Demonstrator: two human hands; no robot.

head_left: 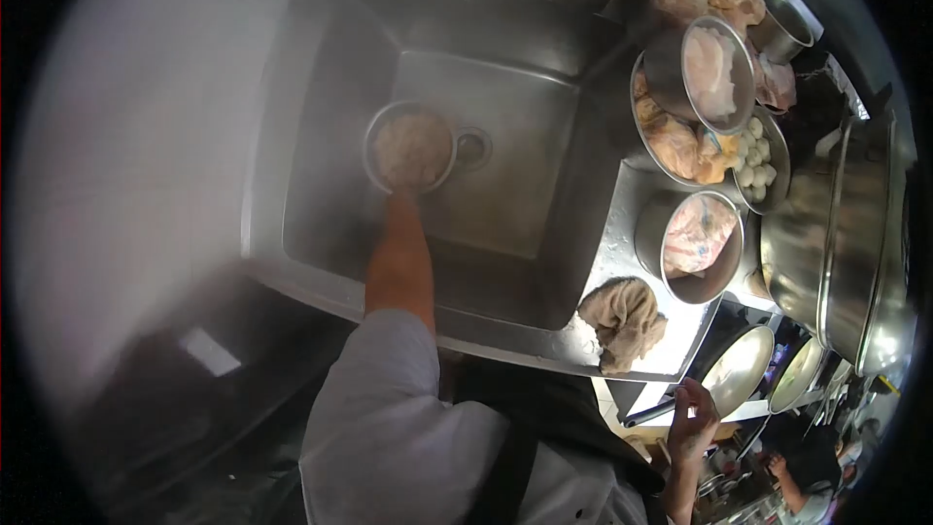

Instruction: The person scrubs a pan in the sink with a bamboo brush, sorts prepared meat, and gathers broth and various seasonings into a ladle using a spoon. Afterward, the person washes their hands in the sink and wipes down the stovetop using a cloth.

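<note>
My left arm reaches down into the steel sink (505, 224). At the end of it, my left hand (401, 183) is at the near side of a round metal bowl (369, 157) on the sink floor. Pale, pinkish-beige contents (413, 146) fill this bowl. Haze and the contents hide my left fingers, so their grip is unclear. Off to the lower right, my right hand (692, 418) is raised with its fingers loosely bent and apart, nothing visible in it. It overlaps the dark handle (649, 415) of a frying pan (739, 369) in view; contact cannot be made out.
A drain (473, 148) lies beside the bowl. On the right counter are a brown cloth (624, 323), a pot with a wrapped pack (700, 233), a container of pale meat (714, 73), white balls (755, 157) and a large steel pot (826, 233). Another person's hand (776, 465) shows lower right.
</note>
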